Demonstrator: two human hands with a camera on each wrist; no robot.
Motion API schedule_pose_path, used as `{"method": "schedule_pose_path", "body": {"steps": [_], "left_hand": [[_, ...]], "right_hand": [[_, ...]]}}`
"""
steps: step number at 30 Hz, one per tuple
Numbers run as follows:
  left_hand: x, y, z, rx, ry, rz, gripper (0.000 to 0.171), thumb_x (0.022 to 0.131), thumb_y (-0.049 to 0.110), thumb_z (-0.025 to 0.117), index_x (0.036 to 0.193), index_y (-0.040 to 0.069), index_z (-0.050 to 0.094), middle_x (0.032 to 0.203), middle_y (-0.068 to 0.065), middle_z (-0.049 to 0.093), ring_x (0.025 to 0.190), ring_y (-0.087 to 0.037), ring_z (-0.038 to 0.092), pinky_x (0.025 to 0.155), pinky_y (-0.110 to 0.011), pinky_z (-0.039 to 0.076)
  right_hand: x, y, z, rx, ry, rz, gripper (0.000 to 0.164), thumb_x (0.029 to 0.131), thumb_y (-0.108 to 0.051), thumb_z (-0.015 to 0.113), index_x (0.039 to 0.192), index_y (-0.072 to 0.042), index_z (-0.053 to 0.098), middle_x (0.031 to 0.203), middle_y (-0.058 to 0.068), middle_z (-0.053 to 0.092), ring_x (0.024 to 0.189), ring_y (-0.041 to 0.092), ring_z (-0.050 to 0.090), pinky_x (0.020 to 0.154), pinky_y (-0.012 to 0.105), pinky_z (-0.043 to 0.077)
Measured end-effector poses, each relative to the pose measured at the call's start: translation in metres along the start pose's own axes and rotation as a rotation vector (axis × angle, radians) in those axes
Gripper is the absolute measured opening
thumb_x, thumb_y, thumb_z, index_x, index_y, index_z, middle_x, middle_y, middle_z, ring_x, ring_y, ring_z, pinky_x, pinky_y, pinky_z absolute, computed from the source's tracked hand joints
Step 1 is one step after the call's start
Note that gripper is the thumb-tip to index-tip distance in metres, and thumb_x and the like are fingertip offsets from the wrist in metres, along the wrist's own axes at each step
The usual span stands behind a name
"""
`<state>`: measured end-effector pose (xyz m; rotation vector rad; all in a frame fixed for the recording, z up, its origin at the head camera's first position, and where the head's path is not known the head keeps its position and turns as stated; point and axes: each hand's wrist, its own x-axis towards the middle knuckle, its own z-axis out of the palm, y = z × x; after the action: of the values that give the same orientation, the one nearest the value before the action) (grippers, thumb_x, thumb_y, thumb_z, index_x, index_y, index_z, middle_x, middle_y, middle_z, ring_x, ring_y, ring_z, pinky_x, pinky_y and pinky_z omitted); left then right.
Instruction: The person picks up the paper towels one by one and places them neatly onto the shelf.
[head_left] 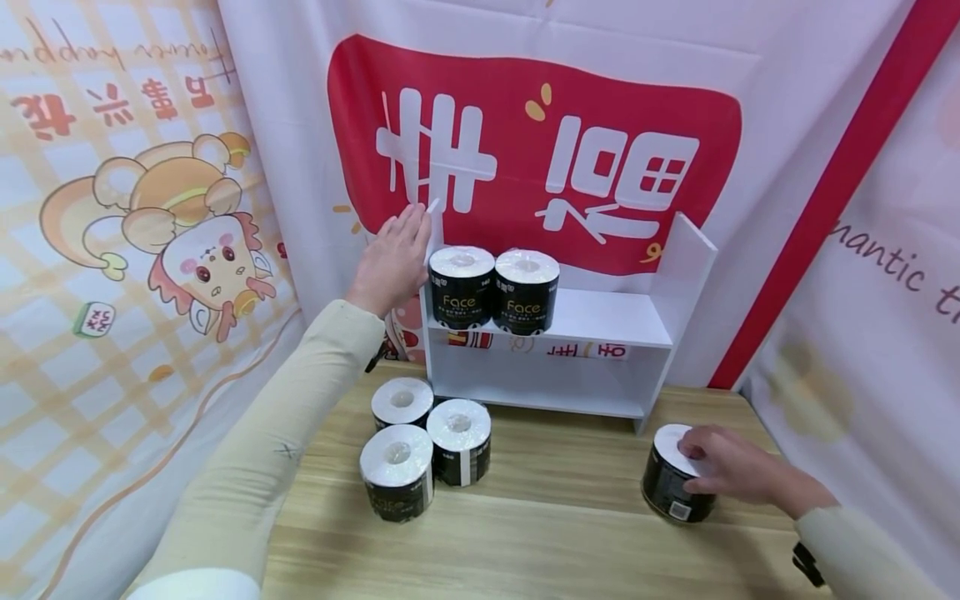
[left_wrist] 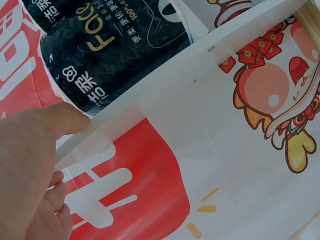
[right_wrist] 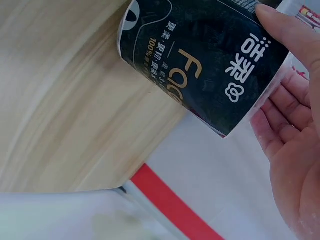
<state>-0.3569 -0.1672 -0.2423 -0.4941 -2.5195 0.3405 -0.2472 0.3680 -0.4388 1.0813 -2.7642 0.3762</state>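
Note:
My left hand [head_left: 395, 260] grips the top of the left side panel [left_wrist: 145, 85] of a small white shelf [head_left: 600, 312]; the thumb lies on one side, the fingers on the other. Two toilet paper rolls [head_left: 461, 290] in black "Face" wrappers stand side by side on its upper board, close to that panel. At the right of the table, my right hand [head_left: 731, 468] holds another toilet paper roll [right_wrist: 195, 60] by its top edge, thumb against the black wrapper and fingers over the white end. That roll is upright at the tabletop.
Three more wrapped rolls [head_left: 397, 457] stand grouped on the wooden table [head_left: 540, 533], in front of the shelf's left end. Printed cloth [head_left: 532, 158] hangs behind the shelf and at both sides. The shelf's right side panel [head_left: 681, 262] rises at its far end.

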Motion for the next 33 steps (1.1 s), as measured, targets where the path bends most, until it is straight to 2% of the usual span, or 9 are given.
{"method": "schedule_pose_path", "body": {"steps": [11,16,22,33], "left_hand": [[-0.001,0.0,-0.002,-0.005,-0.005,-0.007,0.086,0.096,0.021,0.076,0.163,-0.005,0.028,0.172,-0.025,0.029,0.162,-0.039,0.027,0.13,-0.05,0.03],[-0.001,0.0,-0.002,-0.005,-0.009,-0.007,0.086,0.096,0.021,0.076,0.163,-0.005,0.028,0.172,-0.025,0.029,0.162,-0.039,0.026,0.13,-0.05,0.03],[0.0,0.001,-0.001,0.007,-0.017,-0.009,0.086,0.096,0.021,0.076,0.163,-0.005,0.028,0.172,-0.025,0.028,0.162,-0.04,0.026,0.13,-0.049,0.03],[0.0,0.0,0.0,0.032,-0.005,0.002,0.088,0.095,0.022,0.078,0.162,-0.004,0.029,0.172,-0.025,0.029,0.162,-0.039,0.027,0.13,-0.049,0.032]], "right_hand": [[0.021,-0.021,-0.018,0.03,-0.064,-0.072,0.035,0.075,-0.023,0.094,0.086,-0.022,0.061,0.082,-0.015,0.054,0.078,-0.002,0.044,0.066,0.019,0.038],[0.031,-0.032,-0.028,0.046,-0.124,-0.04,0.034,0.078,-0.026,0.093,0.09,-0.021,0.061,0.085,-0.013,0.054,0.079,0.0,0.046,0.066,0.02,0.039],[0.04,-0.039,-0.04,0.036,-0.131,-0.024,0.035,0.077,-0.025,0.094,0.093,-0.02,0.063,0.084,-0.014,0.054,0.079,-0.001,0.046,0.067,0.02,0.042],[0.06,-0.057,-0.071,0.024,-0.227,0.086,0.039,0.079,-0.029,0.094,0.104,-0.017,0.068,0.093,-0.01,0.061,0.085,0.007,0.053,0.07,0.024,0.05]]}}
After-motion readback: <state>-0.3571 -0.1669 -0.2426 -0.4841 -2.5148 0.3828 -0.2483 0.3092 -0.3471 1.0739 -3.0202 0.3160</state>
